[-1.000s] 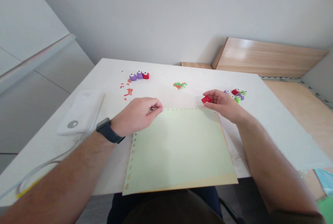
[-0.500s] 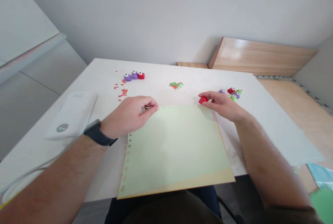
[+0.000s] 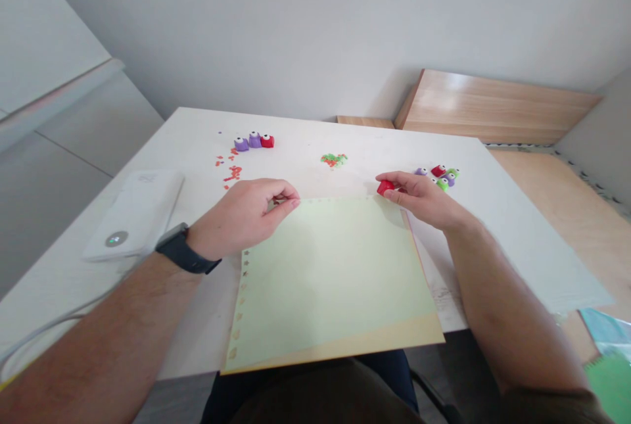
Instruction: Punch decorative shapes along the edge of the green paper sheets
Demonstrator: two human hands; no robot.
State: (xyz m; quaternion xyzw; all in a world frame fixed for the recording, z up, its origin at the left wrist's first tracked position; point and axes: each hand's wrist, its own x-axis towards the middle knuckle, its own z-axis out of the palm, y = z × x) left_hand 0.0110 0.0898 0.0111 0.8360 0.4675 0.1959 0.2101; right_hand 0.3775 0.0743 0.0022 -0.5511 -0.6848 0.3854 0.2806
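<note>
1. Your left hand [image 3: 246,213] has its thumb and fingertips drawn together, pinching the pale green sheet [image 3: 340,266] at its far edge, toward the left corner, which the hand hides.
2. Your right hand [image 3: 419,197] holds a small red block [image 3: 384,188] between thumb and fingers, at the far edge of the sheet near its right corner; you cannot tell from here whether the paper sits inside the block.
3. The sheet lies on the tabletop [image 3: 303,171] in front of you, its near edge reaching past the tabletop's edge. A yellowish strip [image 3: 419,332] shows along its near side.
4. Cut-out shapes run down the sheet's left side, the upper ones star-like, and fainter ones line the far edge.
5. Just beyond your right hand sits a cluster of red, purple and green blocks [image 3: 438,171] with eye-like tops.
6. At the far left, two purple blocks [image 3: 254,141] stand beside a red one, with orange scraps [image 3: 235,173] scattered nearer you.
7. Green and orange bits [image 3: 334,160] lie in a pile between the two groups.
8. A white flat device [image 3: 135,213] rests left of your left hand.
</note>
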